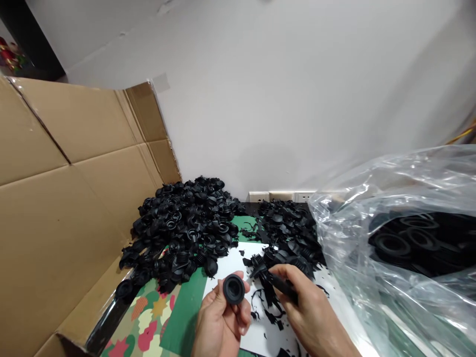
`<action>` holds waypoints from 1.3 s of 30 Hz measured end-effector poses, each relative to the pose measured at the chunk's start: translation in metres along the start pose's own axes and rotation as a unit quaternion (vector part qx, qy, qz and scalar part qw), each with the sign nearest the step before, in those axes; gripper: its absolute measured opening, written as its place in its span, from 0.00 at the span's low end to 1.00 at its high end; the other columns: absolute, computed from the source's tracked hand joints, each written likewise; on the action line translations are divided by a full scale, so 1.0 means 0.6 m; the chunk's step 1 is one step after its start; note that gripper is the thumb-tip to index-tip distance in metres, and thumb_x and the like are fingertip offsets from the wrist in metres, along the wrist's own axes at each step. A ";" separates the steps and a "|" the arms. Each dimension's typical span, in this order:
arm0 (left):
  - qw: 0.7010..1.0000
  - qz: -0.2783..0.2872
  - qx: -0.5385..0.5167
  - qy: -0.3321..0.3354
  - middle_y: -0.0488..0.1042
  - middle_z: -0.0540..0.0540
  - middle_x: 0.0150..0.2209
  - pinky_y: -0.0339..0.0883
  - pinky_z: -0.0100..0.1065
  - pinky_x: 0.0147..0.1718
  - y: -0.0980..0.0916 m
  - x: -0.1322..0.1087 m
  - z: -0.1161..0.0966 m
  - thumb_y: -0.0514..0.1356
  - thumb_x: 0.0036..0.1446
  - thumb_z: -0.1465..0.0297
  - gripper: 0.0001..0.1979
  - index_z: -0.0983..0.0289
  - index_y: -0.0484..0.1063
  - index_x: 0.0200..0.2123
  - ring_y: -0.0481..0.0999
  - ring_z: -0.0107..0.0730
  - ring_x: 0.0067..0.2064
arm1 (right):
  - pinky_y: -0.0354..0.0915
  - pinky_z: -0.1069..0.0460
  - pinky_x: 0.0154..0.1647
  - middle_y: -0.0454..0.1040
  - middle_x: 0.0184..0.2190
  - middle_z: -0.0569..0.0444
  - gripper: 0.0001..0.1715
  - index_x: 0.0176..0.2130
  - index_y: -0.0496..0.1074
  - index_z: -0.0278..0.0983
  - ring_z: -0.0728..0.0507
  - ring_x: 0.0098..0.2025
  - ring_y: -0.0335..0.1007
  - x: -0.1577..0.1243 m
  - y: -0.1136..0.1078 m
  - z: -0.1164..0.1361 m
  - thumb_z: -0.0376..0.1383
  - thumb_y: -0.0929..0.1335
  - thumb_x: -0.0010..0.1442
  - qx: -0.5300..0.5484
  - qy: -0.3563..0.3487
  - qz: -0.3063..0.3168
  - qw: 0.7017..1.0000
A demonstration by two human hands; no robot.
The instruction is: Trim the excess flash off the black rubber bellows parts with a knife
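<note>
Between the thumb and fingers of my left hand (225, 317) is a round black rubber piece (234, 289), its hollow centre facing up at me. To its right, my right hand (303, 300) is closed on a dark stick-like tool (283, 286) whose tip I cannot make out among the black scraps. Just beyond its fingertips lies a ribbed black rubber piece (258, 263). Thin black trimmings (273, 315) are scattered below the hands on a white sheet (256, 339).
A large heap of ribbed black rubber parts (186, 223) rises at left beside a cardboard panel (92, 198). Black scraps (286, 223) are piled near the wall sockets (281, 197). At right stands a clear plastic bag (342, 218) containing black ring-shaped parts (409, 240).
</note>
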State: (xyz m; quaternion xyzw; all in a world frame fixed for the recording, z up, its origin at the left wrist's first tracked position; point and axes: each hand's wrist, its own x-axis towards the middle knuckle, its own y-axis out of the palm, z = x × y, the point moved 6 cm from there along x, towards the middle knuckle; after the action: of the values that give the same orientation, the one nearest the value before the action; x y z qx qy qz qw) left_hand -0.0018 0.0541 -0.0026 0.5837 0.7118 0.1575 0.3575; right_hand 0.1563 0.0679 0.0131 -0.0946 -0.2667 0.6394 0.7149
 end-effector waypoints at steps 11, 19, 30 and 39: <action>1.000 -0.007 -0.004 0.006 0.77 0.62 0.25 0.54 0.24 0.11 -0.017 0.005 0.006 0.66 0.45 0.65 0.14 0.73 0.78 0.31 0.66 0.23 0.16 | 0.65 0.51 0.30 0.68 0.27 0.52 0.07 0.25 0.63 0.39 0.44 0.28 0.67 0.008 -0.012 -0.004 0.34 0.61 0.54 -0.004 -0.028 -0.011 1.000; 0.999 -0.039 0.005 0.005 0.77 0.61 0.24 0.54 0.23 0.11 -0.024 0.006 0.007 0.65 0.48 0.66 0.12 0.72 0.76 0.29 0.66 0.23 0.15 | 0.63 0.52 0.28 0.68 0.25 0.53 0.12 0.25 0.64 0.39 0.44 0.27 0.66 0.009 -0.014 -0.005 0.40 0.60 0.57 0.022 0.007 -0.008 1.000; 0.992 -0.069 0.107 -0.017 0.68 0.49 0.10 0.48 0.21 0.09 -0.027 0.001 0.029 0.67 0.42 0.59 0.17 0.67 0.69 0.22 0.60 0.20 0.10 | 0.62 0.53 0.28 0.71 0.24 0.55 0.12 0.28 0.68 0.37 0.44 0.28 0.67 0.000 0.010 0.019 0.41 0.62 0.55 0.160 0.069 0.091 0.981; 0.974 0.038 0.220 -0.031 0.71 0.53 0.13 0.46 0.20 0.10 0.008 -0.003 0.038 0.66 0.41 0.54 0.22 0.69 0.73 0.28 0.61 0.19 0.12 | 0.56 0.55 0.22 0.61 0.17 0.60 0.12 0.19 0.60 0.38 0.48 0.22 0.58 -0.005 0.012 0.007 0.38 0.63 0.50 0.148 0.109 0.042 0.982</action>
State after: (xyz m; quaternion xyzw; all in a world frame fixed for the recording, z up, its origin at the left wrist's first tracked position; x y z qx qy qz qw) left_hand 0.0174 0.0494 -0.0145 0.6793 0.6946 -0.0075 0.2365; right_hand 0.1479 0.0650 0.0126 -0.0685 -0.0854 0.6873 0.7181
